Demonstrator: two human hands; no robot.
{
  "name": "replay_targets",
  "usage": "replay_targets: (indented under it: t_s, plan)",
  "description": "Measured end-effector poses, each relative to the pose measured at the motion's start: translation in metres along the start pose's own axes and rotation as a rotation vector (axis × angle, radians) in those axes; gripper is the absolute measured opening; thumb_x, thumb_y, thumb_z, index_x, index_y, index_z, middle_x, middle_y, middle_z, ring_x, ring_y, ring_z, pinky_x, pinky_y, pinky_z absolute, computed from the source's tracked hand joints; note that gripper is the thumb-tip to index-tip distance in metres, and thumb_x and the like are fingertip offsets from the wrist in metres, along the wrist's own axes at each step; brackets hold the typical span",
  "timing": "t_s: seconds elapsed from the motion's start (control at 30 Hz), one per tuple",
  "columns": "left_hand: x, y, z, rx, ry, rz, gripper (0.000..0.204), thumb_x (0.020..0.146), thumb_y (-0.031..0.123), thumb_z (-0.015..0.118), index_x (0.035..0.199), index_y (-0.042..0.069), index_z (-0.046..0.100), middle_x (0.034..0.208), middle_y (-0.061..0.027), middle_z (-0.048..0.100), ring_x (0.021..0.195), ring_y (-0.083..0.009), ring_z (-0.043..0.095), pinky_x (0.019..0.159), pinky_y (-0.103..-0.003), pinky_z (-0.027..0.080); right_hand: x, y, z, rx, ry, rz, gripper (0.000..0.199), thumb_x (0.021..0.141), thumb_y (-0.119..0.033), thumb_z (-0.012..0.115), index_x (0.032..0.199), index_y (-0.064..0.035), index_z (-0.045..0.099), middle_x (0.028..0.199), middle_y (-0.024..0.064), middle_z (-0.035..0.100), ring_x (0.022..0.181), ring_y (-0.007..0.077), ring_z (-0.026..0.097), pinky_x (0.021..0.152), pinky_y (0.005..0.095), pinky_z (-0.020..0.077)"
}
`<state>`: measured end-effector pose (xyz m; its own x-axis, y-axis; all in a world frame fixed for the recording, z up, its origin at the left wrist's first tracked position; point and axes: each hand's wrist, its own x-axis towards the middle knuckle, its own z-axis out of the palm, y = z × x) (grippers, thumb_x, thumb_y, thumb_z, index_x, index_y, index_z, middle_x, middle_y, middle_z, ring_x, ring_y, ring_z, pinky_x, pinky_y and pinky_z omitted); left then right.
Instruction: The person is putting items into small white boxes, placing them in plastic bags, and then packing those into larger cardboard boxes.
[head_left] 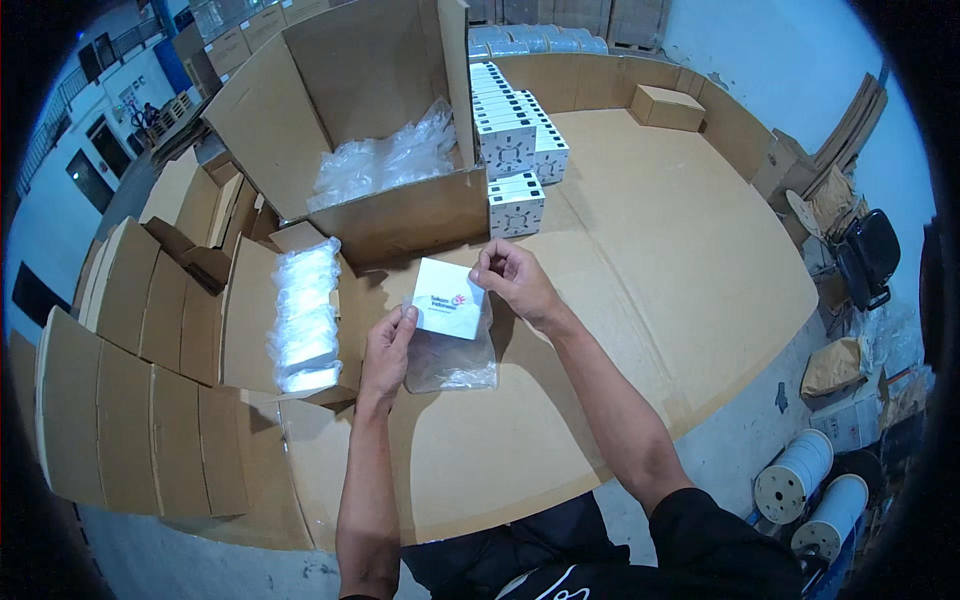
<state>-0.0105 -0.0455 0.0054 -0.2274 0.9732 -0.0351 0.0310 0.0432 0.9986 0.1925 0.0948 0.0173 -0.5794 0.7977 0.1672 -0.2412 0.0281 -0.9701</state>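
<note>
My left hand [390,345] grips the lower left edge of a small flat white box [449,310], its thumb on the front face. A clear plastic bag [452,362] hangs below the box, partly behind it; whether the box sits inside the bag's mouth I cannot tell. At the box's upper right corner my right hand [512,278] pinches with thumb and forefinger. Left of my hands, an open carton [248,320] holds a row of white boxes in bubble wrap [304,318].
A large open carton [420,215] with clear plastic bags [390,155] stands at the back. Beside it rise stacks of white boxes [510,140]. More brown cartons [130,300] line the left. A small closed carton [667,107] sits far right on the cardboard-covered table [640,250].
</note>
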Motion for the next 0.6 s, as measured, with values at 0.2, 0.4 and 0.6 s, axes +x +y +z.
replay_targets:
  t_s: [0.2, 0.4, 0.6]
  plan:
    - [0.020, -0.014, 0.008, -0.161, -0.015, -0.024, 0.038, 0.110, 0.034, 0.051, 0.121, 0.000, 0.065, 0.111, -0.0066, 0.070, 0.098, -0.0142, 0.065, 0.087, -0.034, 0.054, 0.000, -0.001, -0.002, -0.080, -0.011, 0.050, 0.015, 0.097, -0.014, 0.071, 0.104, -0.0079, 0.059, 0.097, -0.0006, 0.062, 0.089, 0.0063, 0.058, 0.079, 0.0249, 0.0480]
    - [0.024, -0.011, 0.030, -0.399, 0.227, -0.068, 0.036, 0.111, 0.031, 0.048, 0.117, 0.000, 0.065, 0.102, -0.0072, 0.070, 0.091, -0.0125, 0.065, 0.083, -0.034, 0.058, -0.007, 0.002, 0.005, 0.101, 0.202, 0.258, 0.017, 0.101, -0.014, 0.066, 0.113, -0.0038, 0.059, 0.101, 0.0042, 0.065, 0.090, 0.0106, 0.063, 0.076, 0.0274, 0.0521]
    - [0.030, -0.027, 0.022, -0.206, 0.272, 0.051, 0.041, 0.111, 0.034, 0.049, 0.120, -0.002, 0.067, 0.102, -0.0075, 0.071, 0.095, -0.0119, 0.063, 0.083, -0.031, 0.053, -0.010, 0.014, 0.018, 0.114, 0.233, 0.293, 0.017, 0.102, -0.012, 0.064, 0.114, -0.0011, 0.060, 0.093, 0.0038, 0.066, 0.082, 0.0094, 0.062, 0.072, 0.0246, 0.0503]
